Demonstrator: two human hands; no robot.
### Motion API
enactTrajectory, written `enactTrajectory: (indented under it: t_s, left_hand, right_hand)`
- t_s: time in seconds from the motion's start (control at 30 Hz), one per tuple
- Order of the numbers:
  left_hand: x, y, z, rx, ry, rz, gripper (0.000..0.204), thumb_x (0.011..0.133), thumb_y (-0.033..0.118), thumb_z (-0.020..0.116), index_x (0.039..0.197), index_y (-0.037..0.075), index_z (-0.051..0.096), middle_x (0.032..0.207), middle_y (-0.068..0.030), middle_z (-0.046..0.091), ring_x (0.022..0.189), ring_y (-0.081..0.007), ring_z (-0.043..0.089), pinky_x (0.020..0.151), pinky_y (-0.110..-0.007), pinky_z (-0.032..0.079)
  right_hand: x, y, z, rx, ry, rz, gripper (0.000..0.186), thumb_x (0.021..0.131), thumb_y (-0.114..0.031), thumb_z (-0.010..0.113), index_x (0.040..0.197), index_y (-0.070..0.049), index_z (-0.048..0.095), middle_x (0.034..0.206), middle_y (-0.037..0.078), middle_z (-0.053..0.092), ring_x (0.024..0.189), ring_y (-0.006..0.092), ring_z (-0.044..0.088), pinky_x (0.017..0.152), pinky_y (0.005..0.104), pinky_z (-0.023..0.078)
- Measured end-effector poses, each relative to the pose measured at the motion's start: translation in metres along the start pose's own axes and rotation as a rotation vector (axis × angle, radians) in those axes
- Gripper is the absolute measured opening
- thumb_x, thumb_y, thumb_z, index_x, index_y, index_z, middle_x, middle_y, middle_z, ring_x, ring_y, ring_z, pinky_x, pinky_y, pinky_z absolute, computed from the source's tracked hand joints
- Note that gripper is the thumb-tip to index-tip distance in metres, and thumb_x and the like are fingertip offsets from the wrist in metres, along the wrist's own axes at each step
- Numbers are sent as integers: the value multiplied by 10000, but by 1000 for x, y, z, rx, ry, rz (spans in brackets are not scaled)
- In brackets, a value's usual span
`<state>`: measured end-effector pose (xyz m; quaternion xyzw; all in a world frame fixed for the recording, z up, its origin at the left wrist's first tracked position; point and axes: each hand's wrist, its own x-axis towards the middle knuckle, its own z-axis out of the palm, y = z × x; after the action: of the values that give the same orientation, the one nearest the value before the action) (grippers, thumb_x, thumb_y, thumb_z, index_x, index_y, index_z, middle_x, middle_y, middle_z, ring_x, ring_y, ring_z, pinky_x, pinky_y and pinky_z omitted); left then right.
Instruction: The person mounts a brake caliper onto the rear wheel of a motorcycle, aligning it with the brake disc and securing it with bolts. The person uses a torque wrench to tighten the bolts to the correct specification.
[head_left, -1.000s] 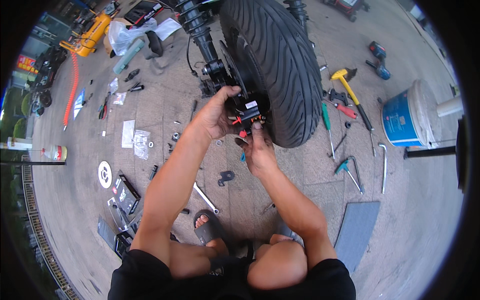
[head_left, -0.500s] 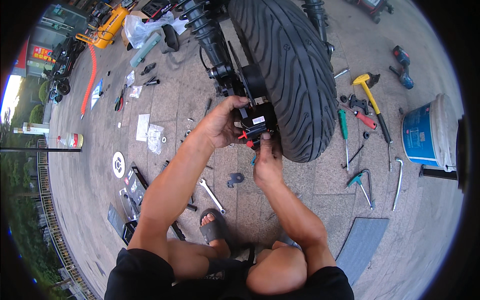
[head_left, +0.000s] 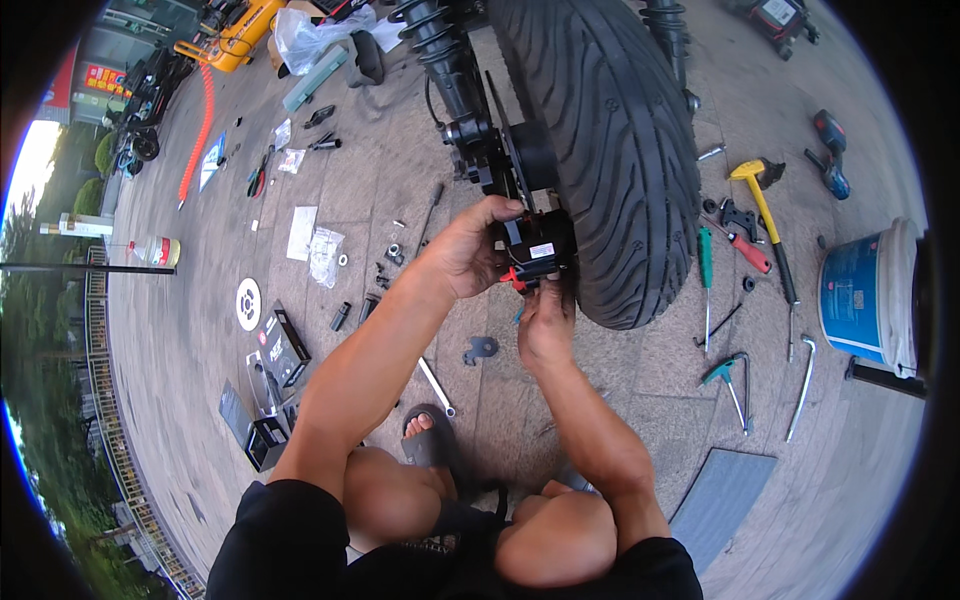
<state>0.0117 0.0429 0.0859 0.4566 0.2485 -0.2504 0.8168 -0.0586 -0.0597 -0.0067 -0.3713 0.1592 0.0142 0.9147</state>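
Note:
A black brake caliper point(head_left: 541, 251) with a white label and a red part point(head_left: 512, 279) sits beside the treaded black wheel tyre point(head_left: 615, 140). From the left, my left hand point(head_left: 474, 248) is closed on it, thumb along its top and fingers curled behind. My right hand point(head_left: 547, 322) pinches its lower end from below, the fingertips partly hidden. Just above the caliper, the thin edge of a brake disc point(head_left: 497, 108) runs beside the tyre. A black fork leg point(head_left: 452, 85) with a coil spring stands left of the wheel. How far the caliper sits over the disc is hidden.
To the right lie a yellow hammer point(head_left: 762, 205), a green screwdriver point(head_left: 706, 262), a red screwdriver point(head_left: 750, 254), a cordless drill point(head_left: 830, 150) and a blue-white bucket point(head_left: 868, 295). Below my hands are a small dark bracket point(head_left: 481, 349) and a wrench point(head_left: 436, 386). Leftward sits an open box point(head_left: 285, 343).
The view has shifted, so wheel and ground sit further right. Both hands stay on the caliper, which appears slightly turned, with less of its red parts showing.

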Motion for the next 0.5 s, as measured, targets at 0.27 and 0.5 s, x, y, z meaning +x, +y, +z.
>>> enactTrajectory:
  t_s: [0.27,0.5]
  left_hand:
    - [4,-8,-2,16,31,33,450,752,344,680,1087,59,582,1081,-109,569,951,-283,572,865,-406,472]
    - [4,-4,0,55,14,54,386,761,329,666,1045,75,603,1037,-90,580,893,-272,586,820,-398,485]
  right_hand:
    - [16,22,-28,-226,-107,-73,337,986,-230,465,1286,-75,465,1246,27,532,1139,145,495,1002,336,368]
    - [12,18,-20,128,-79,81,298,991,-231,437,1235,-66,485,1197,33,548,1103,143,505,996,323,360]
